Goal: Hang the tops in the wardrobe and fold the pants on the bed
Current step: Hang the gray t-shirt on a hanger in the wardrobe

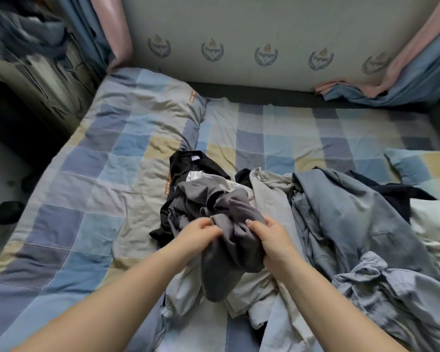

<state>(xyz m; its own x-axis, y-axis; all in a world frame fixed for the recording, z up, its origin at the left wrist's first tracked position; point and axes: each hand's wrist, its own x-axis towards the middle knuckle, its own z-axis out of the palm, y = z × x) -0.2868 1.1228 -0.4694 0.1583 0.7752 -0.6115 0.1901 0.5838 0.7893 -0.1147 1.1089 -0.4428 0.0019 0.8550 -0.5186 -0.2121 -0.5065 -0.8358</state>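
A crumpled dark grey garment (229,250) is lifted off a heap of clothes on the bed (87,199). My left hand (201,235) pinches its upper edge on the left side. My right hand (269,237) grips the same edge on the right, thumb on top. Under it lie a black top (186,163) with a white label, pale beige pieces (267,199) and a white piece. To the right sprawl blue denim trousers (341,217) and a light grey-blue garment (391,295). Which kind of garment the grey piece is cannot be told.
A checked quilt in blue, grey and yellow covers the bed, with a pillow (422,168) at the right. A pale wall panel (239,41) stands behind, with pink and blue curtains (404,72) at both sides. Dark clothes hang at the far left (23,47). The floor lies left.
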